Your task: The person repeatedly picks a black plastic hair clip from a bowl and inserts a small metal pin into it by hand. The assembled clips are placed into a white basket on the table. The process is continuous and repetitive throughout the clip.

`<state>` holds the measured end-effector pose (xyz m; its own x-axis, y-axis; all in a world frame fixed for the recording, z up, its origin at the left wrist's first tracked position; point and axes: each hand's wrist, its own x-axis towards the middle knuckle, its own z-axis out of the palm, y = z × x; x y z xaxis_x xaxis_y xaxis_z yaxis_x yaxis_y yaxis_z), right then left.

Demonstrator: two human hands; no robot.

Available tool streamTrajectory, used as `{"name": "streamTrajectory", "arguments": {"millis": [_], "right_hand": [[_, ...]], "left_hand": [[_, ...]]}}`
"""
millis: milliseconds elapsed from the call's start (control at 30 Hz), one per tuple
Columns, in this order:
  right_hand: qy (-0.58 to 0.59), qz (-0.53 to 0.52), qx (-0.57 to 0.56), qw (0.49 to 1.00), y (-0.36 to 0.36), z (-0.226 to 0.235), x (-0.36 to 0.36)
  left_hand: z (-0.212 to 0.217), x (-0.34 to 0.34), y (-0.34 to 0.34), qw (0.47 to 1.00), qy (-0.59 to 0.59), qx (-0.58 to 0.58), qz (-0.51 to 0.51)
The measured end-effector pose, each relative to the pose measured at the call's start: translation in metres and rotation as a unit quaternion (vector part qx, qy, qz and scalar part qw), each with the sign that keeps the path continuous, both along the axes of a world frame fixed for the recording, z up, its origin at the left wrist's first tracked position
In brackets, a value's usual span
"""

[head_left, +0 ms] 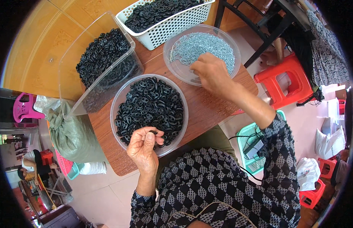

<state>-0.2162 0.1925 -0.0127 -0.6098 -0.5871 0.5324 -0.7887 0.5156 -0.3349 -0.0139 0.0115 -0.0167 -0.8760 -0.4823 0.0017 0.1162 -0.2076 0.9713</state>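
Observation:
Over the near rim of a round clear bowl (114,114) full of small black two-holed plastic pieces (150,102), my left hand (143,149) is closed. A black plastic piece (153,132) is pinched between its thumb and fingers. My right hand (211,72) reaches over a second round clear bowl (172,69), farther right, which holds a layer of small silvery screws (199,46). Its fingers are drawn together at the near side of the screws. The back of the hand hides whatever is between the fingertips.
Both bowls stand on a brown wooden table (119,159). Behind them are a clear bin (108,89) and a white perforated basket (172,32), both holding black pieces. A red stool (286,81) and a green basket (246,131) are at the right; a green sack (76,138) leans at the left.

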Motion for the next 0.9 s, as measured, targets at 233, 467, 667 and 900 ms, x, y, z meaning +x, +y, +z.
{"name": "streamTrajectory", "arguments": {"millis": [233,467,667,900], "right_hand": [[0.010,0.012,0.101,0.995,-0.010,-0.022,-0.035],[-0.056,0.025,0.077,0.995,0.004,-0.020,-0.043],[-0.037,0.048,0.138,0.989,-0.006,-0.020,-0.036],[-0.006,0.024,0.091,0.996,-0.002,-0.017,-0.039]], "left_hand": [[0.000,0.001,-0.001,1.000,-0.013,-0.014,-0.006],[0.003,0.000,0.003,1.000,-0.021,-0.009,0.007],[0.001,0.001,0.002,1.000,-0.016,-0.015,-0.001],[-0.001,0.002,0.003,1.000,-0.014,-0.024,0.007]]}}
